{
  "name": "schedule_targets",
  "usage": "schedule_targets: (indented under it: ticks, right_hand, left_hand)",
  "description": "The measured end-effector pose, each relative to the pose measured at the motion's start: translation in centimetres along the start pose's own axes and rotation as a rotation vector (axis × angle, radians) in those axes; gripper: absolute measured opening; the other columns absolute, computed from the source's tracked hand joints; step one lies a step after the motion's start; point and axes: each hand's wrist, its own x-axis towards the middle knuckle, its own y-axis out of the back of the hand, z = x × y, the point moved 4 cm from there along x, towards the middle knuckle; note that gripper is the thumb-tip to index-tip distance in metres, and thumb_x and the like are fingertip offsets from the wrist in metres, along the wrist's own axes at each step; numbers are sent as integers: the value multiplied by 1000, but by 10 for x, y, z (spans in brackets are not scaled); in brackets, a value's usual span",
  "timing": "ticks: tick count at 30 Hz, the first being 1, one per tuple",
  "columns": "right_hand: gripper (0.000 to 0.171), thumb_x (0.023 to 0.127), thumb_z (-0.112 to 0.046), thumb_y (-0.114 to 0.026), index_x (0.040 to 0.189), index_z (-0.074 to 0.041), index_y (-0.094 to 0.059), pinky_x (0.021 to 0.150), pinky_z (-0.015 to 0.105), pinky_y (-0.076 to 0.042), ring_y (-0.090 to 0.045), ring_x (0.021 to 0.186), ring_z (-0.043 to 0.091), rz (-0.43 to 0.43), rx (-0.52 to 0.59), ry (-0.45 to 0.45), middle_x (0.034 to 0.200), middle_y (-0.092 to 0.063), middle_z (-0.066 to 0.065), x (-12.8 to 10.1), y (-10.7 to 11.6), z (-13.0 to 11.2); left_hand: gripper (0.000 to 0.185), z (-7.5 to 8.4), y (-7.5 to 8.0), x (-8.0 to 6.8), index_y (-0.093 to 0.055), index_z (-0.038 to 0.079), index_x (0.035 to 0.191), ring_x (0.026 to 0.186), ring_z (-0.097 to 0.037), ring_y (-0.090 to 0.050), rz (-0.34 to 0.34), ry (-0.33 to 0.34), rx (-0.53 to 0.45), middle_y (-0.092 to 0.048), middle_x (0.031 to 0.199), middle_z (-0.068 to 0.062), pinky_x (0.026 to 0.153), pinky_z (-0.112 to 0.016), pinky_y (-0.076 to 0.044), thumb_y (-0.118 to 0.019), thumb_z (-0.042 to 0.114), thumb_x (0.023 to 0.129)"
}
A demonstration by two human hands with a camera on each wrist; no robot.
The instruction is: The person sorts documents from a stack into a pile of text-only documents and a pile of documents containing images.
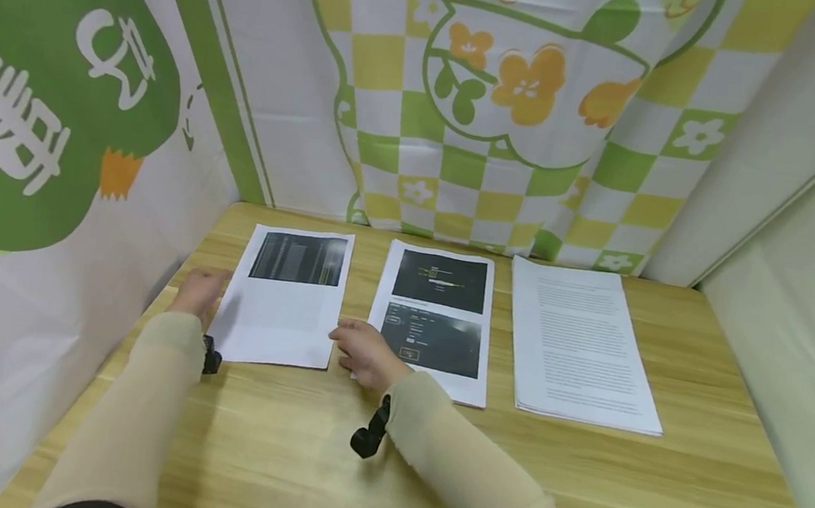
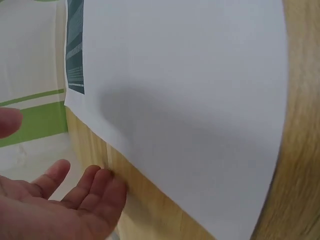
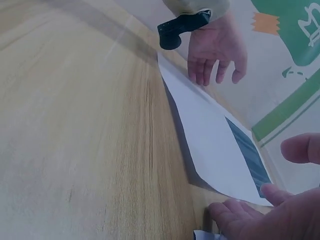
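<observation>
Item: left-hand printed sheet (image 1: 289, 297), flat on the bench (image 1: 323, 462), long axis running away from me toward the patterned curtain (image 1: 500, 105).

Position to my grip: sheet lies between my two hands. My left hand (image 1: 198, 290) sits just beside its left edge, fingers loosely extended, holding nothing. My right hand (image 1: 364, 353) sits at its lower right corner, fingers relaxed, nothing held; whether fingertips touch paper I cannot tell. Both about equally near.

Adjacent: middle stack (image 1: 438, 320) just beside, partly under my right hand; right stack (image 1: 582, 341) apart.

Containers: none visible.
</observation>
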Motion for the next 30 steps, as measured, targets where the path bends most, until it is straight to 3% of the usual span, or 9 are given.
schedule_targets:
  ticks: [2, 4, 8, 11, 14, 19, 22, 27, 30]
  right_hand:
    - [54, 100, -8, -57, 151, 4, -43, 118, 52, -33, -30, 148, 44, 8, -49, 6, 160, -33, 28, -2, 0, -1]
    - [56, 100, -10, -58, 152, 1, -43, 118, 52, -31, -32, 147, 44, 11, -69, -1, 161, -32, 28, -3, 0, -2]
    - [57, 101, -9, -56, 154, 2, -39, 120, 51, -29, -33, 147, 44, -9, -37, -5, 160, -31, 30, -4, -1, -3]
    - [56, 102, -6, -55, 154, 5, -37, 117, 49, -37, -43, 141, 42, -6, 7, -4, 155, -38, 29, -3, -1, -3]
    - [55, 101, -3, -55, 153, 7, -38, 108, 43, -47, -57, 120, 31, 17, 57, 6, 142, -50, 25, -1, -1, -2]
    - [56, 101, 2, -55, 152, 9, -35, 91, 36, -54, -58, 96, 23, 30, 54, 48, 131, -54, 25, 0, -1, 1]
    - [59, 100, 4, -55, 154, 6, -32, 79, 29, -55, -60, 86, 19, 44, 7, 78, 121, -58, 20, -1, -3, 2]
    - [63, 97, 5, -57, 155, -5, -36, 55, 25, -45, -51, 58, 13, 148, -82, 121, 80, -58, 7, -2, -3, 2]
    - [66, 94, 4, -57, 156, -8, -39, 45, 24, -32, -43, 50, 11, 213, -143, 135, 74, -57, 3, -3, -1, 0]
  left_hand:
    - [73, 2, -2, -2, -16, -12, 157, 139, -43, -34, 8, 19, 42, -22, 161, -32, 109, -51, -42, -42, 33, 106]
    - [73, 2, -4, -3, -18, -11, 157, 119, -37, -46, 16, 51, 71, -30, 153, -30, 95, -43, -51, -44, 33, 105]
    - [70, 0, -7, -4, -20, -9, 157, 96, -27, -44, 20, 98, 89, -36, 137, -24, 76, -33, -54, -45, 32, 106]
    - [68, -2, -7, -4, -22, -8, 156, 102, -27, -43, 19, 104, 92, -37, 135, -23, 76, -31, -53, -45, 32, 106]
    - [68, -2, -7, -5, -23, -11, 154, 100, -26, -46, 6, 73, 111, -39, 135, -24, 73, -28, -51, -45, 31, 105]
    - [70, -2, -6, -8, -22, -15, 153, 78, -16, -53, -46, 38, 114, -42, 133, -26, 64, -25, -49, -44, 30, 105]
    - [67, -3, -4, -9, -25, -15, 151, 71, -13, -55, -73, 39, 104, -48, 118, -22, 61, -23, -47, -45, 30, 106]
    - [60, -3, -3, -7, -35, -15, 147, 69, -11, -61, -135, 44, 104, -62, 94, -7, 61, -24, -49, -43, 30, 107]
    - [56, -5, -4, -8, -42, -14, 142, 73, -11, -64, -165, 59, 111, -66, 92, -4, 67, -27, -54, -42, 29, 107]
